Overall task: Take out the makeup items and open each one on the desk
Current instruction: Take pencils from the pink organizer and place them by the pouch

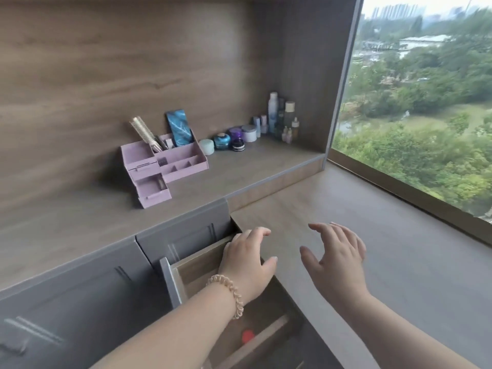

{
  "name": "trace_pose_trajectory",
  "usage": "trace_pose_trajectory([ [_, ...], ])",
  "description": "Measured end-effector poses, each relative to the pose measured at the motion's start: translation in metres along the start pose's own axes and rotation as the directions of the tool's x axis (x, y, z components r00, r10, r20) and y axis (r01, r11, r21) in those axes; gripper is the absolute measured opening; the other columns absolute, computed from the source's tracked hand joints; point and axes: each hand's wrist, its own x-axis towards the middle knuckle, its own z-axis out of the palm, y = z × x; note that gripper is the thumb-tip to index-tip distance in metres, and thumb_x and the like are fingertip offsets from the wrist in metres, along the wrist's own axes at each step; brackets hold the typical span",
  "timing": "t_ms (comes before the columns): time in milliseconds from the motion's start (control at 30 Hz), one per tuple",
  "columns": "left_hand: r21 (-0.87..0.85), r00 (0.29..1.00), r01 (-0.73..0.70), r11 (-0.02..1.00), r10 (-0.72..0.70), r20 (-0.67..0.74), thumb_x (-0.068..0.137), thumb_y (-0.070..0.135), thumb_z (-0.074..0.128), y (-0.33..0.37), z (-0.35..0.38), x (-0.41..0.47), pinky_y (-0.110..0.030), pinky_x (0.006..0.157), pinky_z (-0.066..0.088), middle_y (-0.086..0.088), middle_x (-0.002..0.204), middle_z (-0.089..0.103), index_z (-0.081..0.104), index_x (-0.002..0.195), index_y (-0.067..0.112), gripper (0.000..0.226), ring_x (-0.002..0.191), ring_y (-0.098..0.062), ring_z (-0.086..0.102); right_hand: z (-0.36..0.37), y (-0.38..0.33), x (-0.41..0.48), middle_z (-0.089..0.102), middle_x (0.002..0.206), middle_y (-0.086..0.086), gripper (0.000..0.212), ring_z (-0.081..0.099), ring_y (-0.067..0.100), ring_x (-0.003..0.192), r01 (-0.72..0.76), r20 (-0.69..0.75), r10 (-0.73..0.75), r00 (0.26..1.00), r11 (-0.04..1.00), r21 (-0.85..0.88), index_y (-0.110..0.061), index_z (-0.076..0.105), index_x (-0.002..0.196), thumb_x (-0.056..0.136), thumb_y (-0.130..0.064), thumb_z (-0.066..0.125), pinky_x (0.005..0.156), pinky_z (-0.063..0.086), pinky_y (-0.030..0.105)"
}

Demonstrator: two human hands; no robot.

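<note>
My left hand (246, 258), a coiled hair tie on its wrist, hovers over the open wooden drawer (186, 272) at the desk's left edge, fingers spread, holding nothing. My right hand (336, 251) floats palm down over the desk top (399, 262), fingers apart and empty. Something red (248, 336) lies low in the drawer, blurred. On the raised shelf stand a pink organiser (162, 161) with a hairbrush (145, 134) and a blue phone (179, 127), several cream jars (229, 141), and a cluster of bottles (279, 117).
Grey cabinet fronts (80, 302) run along the lower left. A large window (426, 102) borders the desk on the right, with a wooden sill. The organiser's small lower drawer (154, 191) is pulled out.
</note>
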Motion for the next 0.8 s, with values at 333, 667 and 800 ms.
trace_pose_trajectory([
  [333,0.135,0.987,0.091,0.987,-0.071,-0.145,0.081,0.032,0.060,-0.148,-0.042,0.074,-0.027,0.101,0.030,0.011,0.123,0.052,0.047,0.123,0.029,0.043,0.119,-0.012,0.043,0.155,-0.118,0.085,0.064,0.105,-0.007,0.035,0.051,0.022,0.113,0.210,0.002,-0.211,0.978,0.976,0.050,-0.026,0.062,0.106,0.073,-0.035,0.054,0.103,0.021,0.035],
  [667,0.424,0.890,0.188,0.886,0.029,-0.456,0.066,0.022,0.067,-0.293,-0.119,0.201,-0.038,0.097,0.023,0.001,0.134,0.053,0.053,0.118,0.024,0.054,0.128,-0.022,0.044,0.298,-0.217,0.203,0.067,0.103,-0.005,0.035,0.053,0.022,0.108,0.333,-0.129,-0.315,0.940,0.930,0.154,-0.024,0.064,0.106,0.072,-0.030,0.055,0.098,0.027,0.037],
  [800,0.522,0.929,0.233,0.821,-0.028,-0.370,0.083,0.033,0.055,-0.326,-0.137,0.240,-0.040,0.112,0.008,0.002,0.155,0.026,0.033,0.140,0.025,0.062,0.145,-0.018,0.015,0.327,-0.245,0.256,0.067,0.102,-0.005,0.033,0.055,0.024,0.109,0.353,-0.113,-0.338,0.934,0.924,0.151,-0.025,0.065,0.108,0.076,-0.027,0.057,0.098,0.026,0.038],
])
